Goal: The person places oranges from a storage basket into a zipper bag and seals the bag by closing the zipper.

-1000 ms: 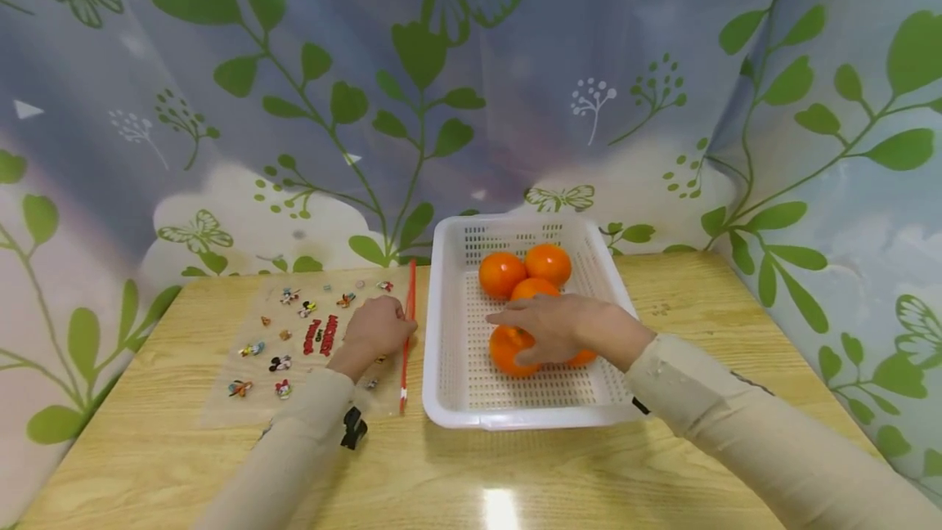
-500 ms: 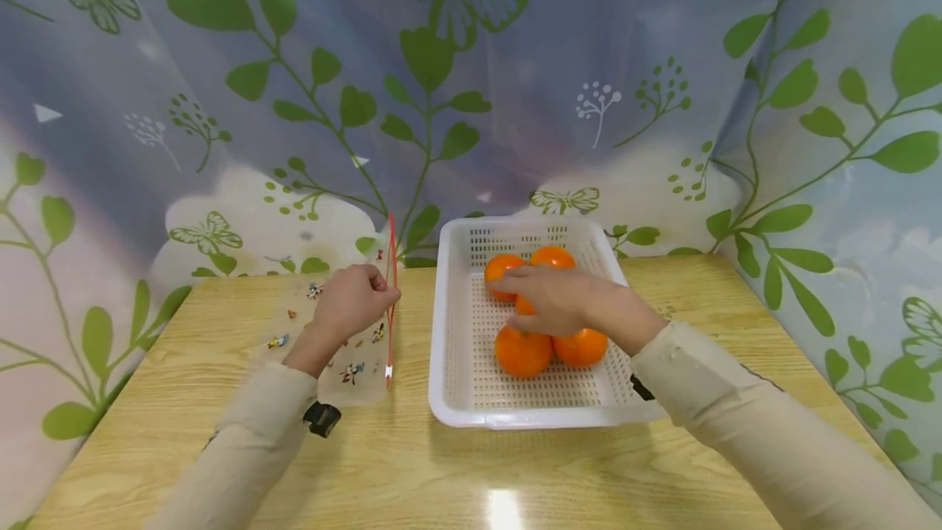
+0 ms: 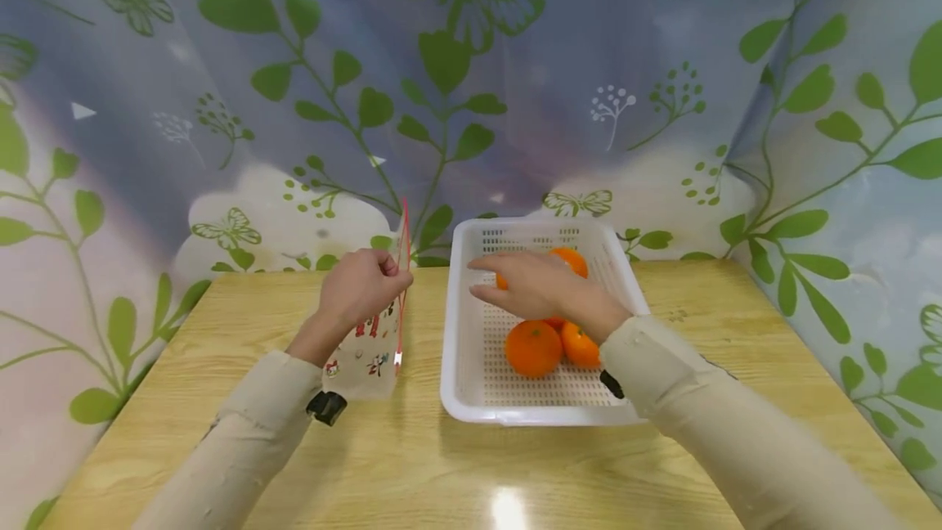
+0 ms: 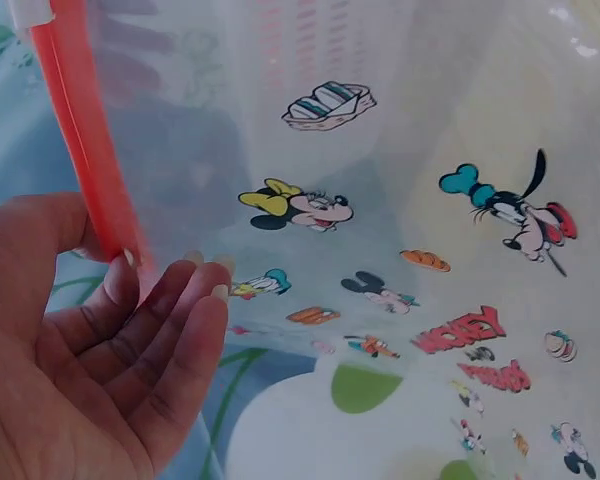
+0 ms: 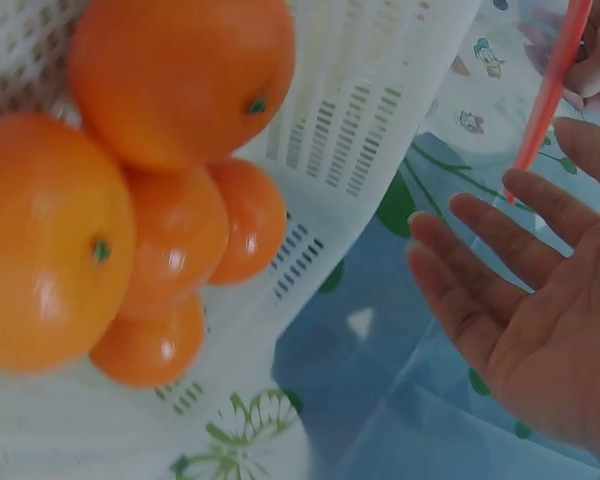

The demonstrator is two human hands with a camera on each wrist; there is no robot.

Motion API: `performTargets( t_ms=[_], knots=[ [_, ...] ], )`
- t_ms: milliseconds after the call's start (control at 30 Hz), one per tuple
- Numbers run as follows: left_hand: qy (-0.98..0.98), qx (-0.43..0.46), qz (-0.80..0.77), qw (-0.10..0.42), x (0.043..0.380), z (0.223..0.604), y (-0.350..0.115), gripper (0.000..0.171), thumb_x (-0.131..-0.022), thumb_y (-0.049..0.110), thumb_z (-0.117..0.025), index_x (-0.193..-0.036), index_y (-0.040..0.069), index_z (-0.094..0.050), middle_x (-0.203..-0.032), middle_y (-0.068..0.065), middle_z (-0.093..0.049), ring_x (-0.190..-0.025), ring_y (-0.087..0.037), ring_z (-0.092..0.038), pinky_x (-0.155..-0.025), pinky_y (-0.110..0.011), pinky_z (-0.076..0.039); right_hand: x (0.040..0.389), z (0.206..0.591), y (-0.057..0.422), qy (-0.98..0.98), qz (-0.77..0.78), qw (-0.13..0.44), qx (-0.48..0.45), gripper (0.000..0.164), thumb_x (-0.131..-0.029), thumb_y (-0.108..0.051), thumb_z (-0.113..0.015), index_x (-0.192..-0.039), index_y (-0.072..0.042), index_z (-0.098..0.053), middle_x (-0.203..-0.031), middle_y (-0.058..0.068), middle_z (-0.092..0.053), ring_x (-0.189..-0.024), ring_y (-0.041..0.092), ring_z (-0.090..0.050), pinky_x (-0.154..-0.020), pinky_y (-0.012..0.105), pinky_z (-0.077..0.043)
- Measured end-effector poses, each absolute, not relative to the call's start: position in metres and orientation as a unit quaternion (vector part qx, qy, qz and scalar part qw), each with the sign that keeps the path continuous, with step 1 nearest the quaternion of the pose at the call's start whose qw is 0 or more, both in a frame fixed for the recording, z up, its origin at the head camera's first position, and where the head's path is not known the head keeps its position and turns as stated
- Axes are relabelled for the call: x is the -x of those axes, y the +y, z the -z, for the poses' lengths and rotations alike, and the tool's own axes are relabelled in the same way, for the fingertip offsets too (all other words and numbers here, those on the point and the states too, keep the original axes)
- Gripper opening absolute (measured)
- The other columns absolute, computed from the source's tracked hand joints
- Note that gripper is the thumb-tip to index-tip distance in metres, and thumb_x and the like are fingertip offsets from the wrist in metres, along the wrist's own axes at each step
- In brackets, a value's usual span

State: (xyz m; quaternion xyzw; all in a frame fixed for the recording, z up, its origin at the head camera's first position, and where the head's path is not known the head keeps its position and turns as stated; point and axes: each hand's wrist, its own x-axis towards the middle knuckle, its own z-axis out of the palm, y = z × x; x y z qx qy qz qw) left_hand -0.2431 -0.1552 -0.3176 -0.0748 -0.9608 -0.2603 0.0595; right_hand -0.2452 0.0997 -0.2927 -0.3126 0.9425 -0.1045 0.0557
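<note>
My left hand [image 3: 362, 285] pinches the red zip edge of a clear zipper bag [image 3: 362, 379] printed with small cartoon figures. In the left wrist view the thumb and forefinger meet on the red strip [image 4: 75, 130], while the other fingers are spread loosely behind the sheet [image 4: 400, 210]. The bag stands raised on its side, left of a white plastic basket [image 3: 450, 334]. Over the basket is my right hand [image 3: 530, 280], fingers extended and holding nothing. Several oranges [image 3: 533, 348] lie in the basket under it, some partly hidden by this hand in the head view.
The basket stands on a light wooden table [image 3: 471, 473], near its back edge. A fabric backdrop [image 3: 515, 105] with green leaves and butterflies hangs right behind the table. A narrow strip of tabletop separates bag and basket.
My left hand has lifted the zipper bag from lying flat on the table to standing upright by its red edge. My right hand has moved from low at the front oranges up toward the back left.
</note>
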Motion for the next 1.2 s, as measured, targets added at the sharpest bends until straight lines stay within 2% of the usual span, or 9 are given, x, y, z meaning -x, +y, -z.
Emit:
performTargets(
  t_ms=[167, 400, 500, 633, 767, 933, 1033, 1200],
  knots=[
    [-0.962, 0.075, 0.254, 0.058, 0.244, 0.314, -0.152, 0.019, -0.083, 0.031, -0.056, -0.072, 0.014, -0.055, -0.059, 0.001, -0.052, -0.049, -0.014, -0.042, -0.041, -0.025, -0.027, 0.257, 0.297, 0.084, 0.937, 0.196, 0.076, 0.280, 0.049, -0.099, -0.050, -0.040, -0.138, -0.021, -0.051, -0.132, -0.004, -0.056, -0.115, 0.018, -0.055, -0.095, 0.043, -0.043],
    [-0.962, 0.088, 0.251, 0.058, 0.245, 0.311, -0.147, 0.019, -0.083, 0.029, -0.056, -0.071, 0.015, -0.056, -0.058, 0.001, -0.052, -0.047, -0.014, -0.042, -0.041, -0.025, -0.028, 0.267, 0.298, 0.064, 0.918, 0.293, 0.074, 0.257, 0.044, -0.100, -0.049, -0.039, -0.125, -0.020, -0.060, -0.119, -0.005, -0.060, -0.106, 0.015, -0.057, -0.089, 0.037, -0.046],
    [-0.963, 0.095, 0.246, 0.060, 0.246, 0.311, -0.144, 0.018, -0.083, 0.029, -0.055, -0.070, 0.015, -0.056, -0.057, 0.002, -0.052, -0.046, -0.014, -0.042, -0.040, -0.024, -0.028, 0.269, 0.298, 0.053, 0.908, 0.319, 0.084, 0.258, 0.043, -0.100, -0.049, -0.039, -0.116, -0.017, -0.064, -0.109, -0.001, -0.063, -0.095, 0.016, -0.059, -0.082, 0.035, -0.047],
    [-0.962, 0.104, 0.244, 0.063, 0.247, 0.311, -0.142, 0.018, -0.082, 0.026, -0.055, -0.068, 0.015, -0.056, -0.056, 0.001, -0.052, -0.045, -0.013, -0.042, -0.039, -0.024, -0.028, 0.273, 0.299, 0.041, 0.884, 0.377, 0.124, 0.248, 0.042, -0.101, -0.043, -0.042, -0.112, -0.011, -0.066, -0.102, 0.007, -0.066, -0.085, 0.019, -0.063, -0.071, 0.033, -0.051],
    [-0.960, 0.106, 0.251, 0.071, 0.248, 0.311, -0.140, 0.016, -0.081, 0.025, -0.055, -0.068, 0.015, -0.057, -0.056, 0.001, -0.053, -0.044, -0.013, -0.043, -0.039, -0.024, -0.029, 0.274, 0.301, 0.037, 0.857, 0.437, 0.164, 0.218, 0.037, -0.102, -0.035, -0.045, -0.117, -0.007, -0.064, -0.105, 0.014, -0.066, -0.088, 0.027, -0.066, -0.068, 0.035, -0.054],
    [-0.958, 0.115, 0.254, 0.059, 0.249, 0.312, -0.139, 0.017, -0.082, 0.027, -0.059, -0.071, 0.015, -0.060, -0.059, 0.002, -0.056, -0.045, -0.014, -0.047, -0.040, -0.025, -0.033, 0.274, 0.304, 0.035, 0.839, 0.476, 0.185, 0.188, 0.041, -0.101, -0.039, -0.043, -0.111, -0.006, -0.065, -0.100, 0.013, -0.067, -0.087, 0.030, -0.068, -0.071, 0.040, -0.056],
    [-0.957, 0.122, 0.258, 0.056, 0.248, 0.312, -0.138, 0.018, -0.083, 0.027, -0.060, -0.072, 0.014, -0.060, -0.059, 0.001, -0.056, -0.045, -0.014, -0.047, -0.040, -0.025, -0.033, 0.274, 0.307, 0.033, 0.835, 0.484, 0.186, 0.183, 0.038, -0.102, -0.035, -0.044, -0.107, -0.006, -0.066, -0.097, 0.012, -0.068, -0.083, 0.028, -0.069, -0.069, 0.039, -0.056],
    [-0.947, 0.131, 0.287, 0.066, 0.248, 0.313, -0.140, 0.016, -0.082, 0.023, -0.058, -0.070, 0.013, -0.057, -0.057, 0.000, -0.053, -0.043, -0.014, -0.043, -0.041, -0.026, -0.032, 0.276, 0.310, 0.031, 0.820, 0.514, 0.201, 0.149, 0.027, -0.100, -0.020, -0.047, -0.103, -0.002, -0.066, -0.100, 0.019, -0.069, -0.075, 0.021, -0.070, -0.067, 0.033, -0.056]
  ],
)
